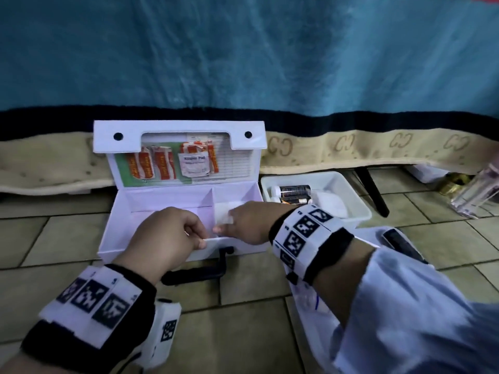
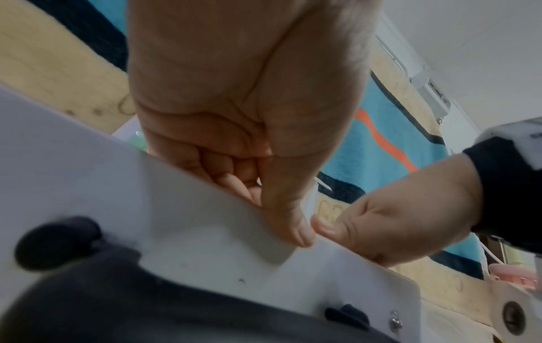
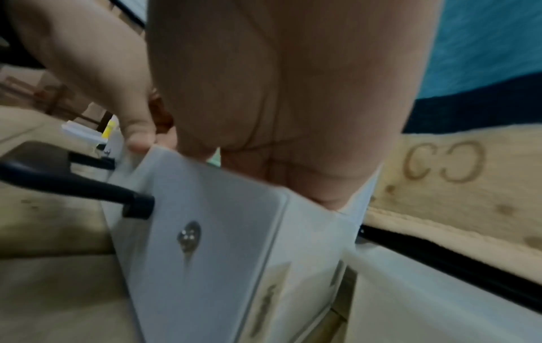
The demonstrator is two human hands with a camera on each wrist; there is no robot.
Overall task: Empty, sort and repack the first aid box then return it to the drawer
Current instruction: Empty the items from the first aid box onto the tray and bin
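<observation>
First aid box (image 1: 151, 233) open on the tiled floor; left hand (image 1: 164, 236) pinches its near wall, right hand (image 1: 245, 225) reaches inside onto a white pad (image 1: 224, 211), fingertips hidden, grip unclear.

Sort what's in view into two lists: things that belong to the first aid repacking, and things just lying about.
Job:
first aid box
sachets in the lid
gauze pad
white tray of supplies
left hand
right hand

Lying about:
blue blanket
clear bottle
black handset
</observation>
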